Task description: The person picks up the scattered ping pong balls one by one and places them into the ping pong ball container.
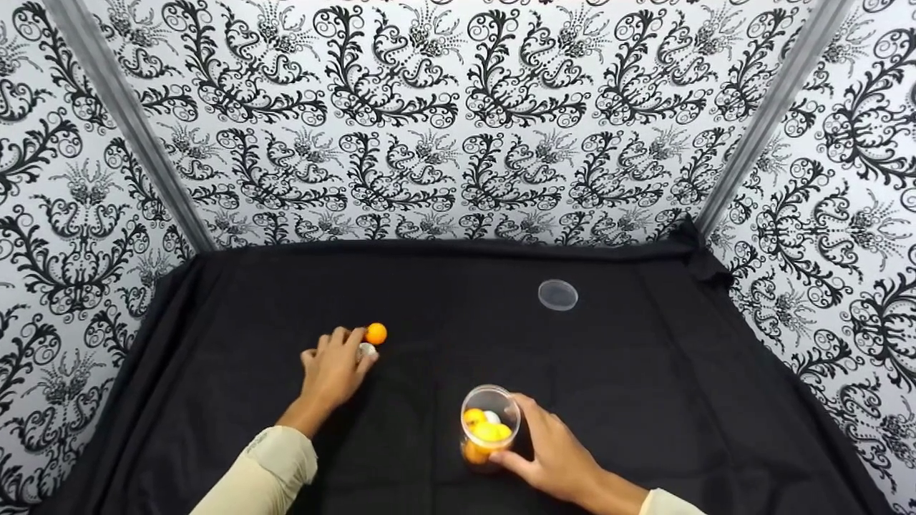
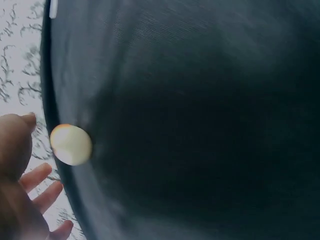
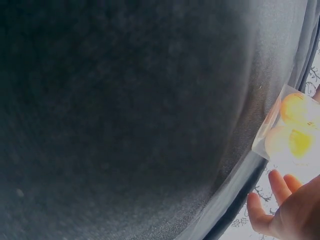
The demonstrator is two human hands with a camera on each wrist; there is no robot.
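My left hand (image 1: 335, 365) reaches over the black cloth, its fingers spread around a white ping-pong ball (image 1: 367, 350). Just beyond that ball lies an orange ping-pong ball (image 1: 376, 333). From the left wrist, the white ball (image 2: 74, 146) hides most of the orange one, and a gap shows between it and the fingers (image 2: 47, 197). With thumb and fingers around its right side, my right hand (image 1: 554, 450) holds a clear plastic jar (image 1: 490, 398). Inside the uncovered jar are several orange, yellow and white balls (image 1: 488, 430); the right wrist view shows the jar (image 3: 272, 127) partly.
A round clear lid (image 1: 558, 295) lies flat on the black cloth (image 1: 444, 307) toward the back right. Patterned black-and-white walls (image 1: 401, 143) stand behind and at both sides. The cloth is bunched up at the back right corner (image 1: 690, 247).
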